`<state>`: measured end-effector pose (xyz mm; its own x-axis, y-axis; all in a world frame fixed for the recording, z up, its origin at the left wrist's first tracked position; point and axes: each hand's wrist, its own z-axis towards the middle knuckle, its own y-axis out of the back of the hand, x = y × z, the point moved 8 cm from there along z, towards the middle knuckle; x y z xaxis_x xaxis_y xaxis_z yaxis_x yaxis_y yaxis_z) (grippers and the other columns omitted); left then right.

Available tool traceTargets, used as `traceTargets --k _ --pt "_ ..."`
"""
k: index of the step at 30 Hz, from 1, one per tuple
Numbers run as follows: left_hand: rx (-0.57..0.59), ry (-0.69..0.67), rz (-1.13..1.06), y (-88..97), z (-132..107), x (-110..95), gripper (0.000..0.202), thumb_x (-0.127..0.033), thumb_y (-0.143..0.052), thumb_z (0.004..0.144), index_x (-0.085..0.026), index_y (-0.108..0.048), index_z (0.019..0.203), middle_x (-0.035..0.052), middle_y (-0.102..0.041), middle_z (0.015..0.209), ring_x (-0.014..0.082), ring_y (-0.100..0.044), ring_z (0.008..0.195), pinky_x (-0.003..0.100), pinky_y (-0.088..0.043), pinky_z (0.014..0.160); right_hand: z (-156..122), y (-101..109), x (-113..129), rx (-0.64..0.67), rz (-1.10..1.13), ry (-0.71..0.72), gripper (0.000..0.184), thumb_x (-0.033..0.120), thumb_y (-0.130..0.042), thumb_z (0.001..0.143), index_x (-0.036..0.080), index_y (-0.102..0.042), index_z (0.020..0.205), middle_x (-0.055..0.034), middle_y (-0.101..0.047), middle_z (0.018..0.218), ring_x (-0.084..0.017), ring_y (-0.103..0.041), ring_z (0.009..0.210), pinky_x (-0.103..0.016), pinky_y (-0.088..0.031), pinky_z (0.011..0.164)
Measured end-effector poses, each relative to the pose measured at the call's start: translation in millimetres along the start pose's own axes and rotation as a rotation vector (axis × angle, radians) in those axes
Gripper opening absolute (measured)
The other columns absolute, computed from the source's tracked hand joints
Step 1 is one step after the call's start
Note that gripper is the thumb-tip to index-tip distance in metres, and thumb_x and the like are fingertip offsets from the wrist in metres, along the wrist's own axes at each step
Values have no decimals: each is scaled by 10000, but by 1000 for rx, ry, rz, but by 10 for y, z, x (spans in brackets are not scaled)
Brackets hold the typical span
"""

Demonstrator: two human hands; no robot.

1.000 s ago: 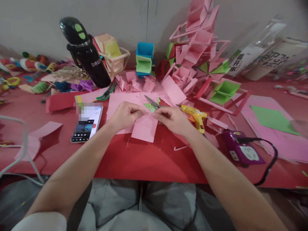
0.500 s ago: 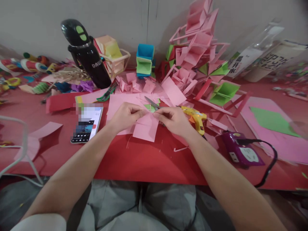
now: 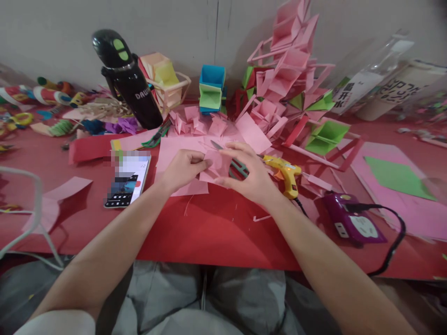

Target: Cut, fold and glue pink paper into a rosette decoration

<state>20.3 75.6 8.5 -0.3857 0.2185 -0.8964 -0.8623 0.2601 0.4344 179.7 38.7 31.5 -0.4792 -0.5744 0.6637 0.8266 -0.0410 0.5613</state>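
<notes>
My left hand (image 3: pixel 185 167) pinches a small piece of pink paper (image 3: pixel 217 163) between thumb and fingertips, over the middle of the red table. The paper looks folded, its lower part now turned up. My right hand (image 3: pixel 246 170) is at the paper's right side with thumb and fingers spread apart in a C shape; whether its thumb touches the lower edge I cannot tell. Scissors with dark green handles (image 3: pixel 239 168) lie behind the right hand, partly hidden, one blade tip poking out above the paper. Larger pink sheets (image 3: pixel 181 146) lie under and behind my left hand.
A yellow glue gun (image 3: pixel 287 174) lies right of my right hand, near a purple power socket (image 3: pixel 352 218) with a black cable. At left are a phone (image 3: pixel 131 181) and a black bottle (image 3: pixel 134 88). Pink folded-paper models (image 3: pixel 289 70) stand behind.
The pink paper's hanging lower part has been folded upward. My right hand has gone from a pinch on the paper to spread fingers. The left hand keeps its pinch.
</notes>
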Motion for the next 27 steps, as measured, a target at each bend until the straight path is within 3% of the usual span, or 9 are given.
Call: traceTargets --k 2,6,11,14,17,21,27 --pt "-9 43 -50 -13 -3 11 434 -343 -676 812 -183 -406 512 -61 -321 506 72 -358 479 219 -347 466 -18 -63 71 71 -45 52 522 546 -829 692 244 -680 1091 -135 -497 1446 -322 -439 1378 -523 -347 1146" --pt "40 98 -198 -93 -1 70 371 -322 -697 787 -177 -472 531 -51 -410 527 81 -451 513 217 -436 501 -42 -148 81 164 -56 71 363 447 -813 740 228 -654 983 -133 -451 1499 -331 -400 1412 -539 -341 1142" --pt "158 191 -334 -219 -4 149 182 -316 -688 800 -153 -682 720 42 -689 710 149 -677 675 282 -559 664 -16 -122 40 119 33 40 119 334 -646 902 218 -652 879 -106 -670 1164 -254 -604 1163 -430 -456 1006" --pt "154 256 -419 -241 -12 173 244 -370 -704 814 -143 -677 728 66 -703 716 186 -720 703 312 -578 682 4 -82 14 82 51 -8 194 337 -573 951 204 -630 822 -79 -692 994 -209 -638 954 -357 -483 872" --pt "166 225 -458 -254 -13 144 325 -456 -734 805 -136 -684 789 73 -714 765 190 -723 732 338 -593 731 8 -32 -53 35 25 -94 203 366 -594 938 197 -622 828 -42 -676 849 -170 -597 779 -308 -463 733" --pt "150 72 -348 -211 -7 58 331 -409 -785 772 -144 -717 959 67 -737 909 157 -706 767 321 -593 777 -10 -11 -142 -25 123 -154 225 419 -649 897 199 -606 879 -25 -663 824 -158 -601 749 -285 -462 687" --pt "-1 54 -244 -92 -6 32 289 -375 -757 801 -151 -724 980 57 -745 942 144 -693 754 285 -611 719 -53 -72 -270 -17 221 -262 299 468 -681 866 219 -537 949 7 -650 732 -141 -595 639 -279 -448 629"
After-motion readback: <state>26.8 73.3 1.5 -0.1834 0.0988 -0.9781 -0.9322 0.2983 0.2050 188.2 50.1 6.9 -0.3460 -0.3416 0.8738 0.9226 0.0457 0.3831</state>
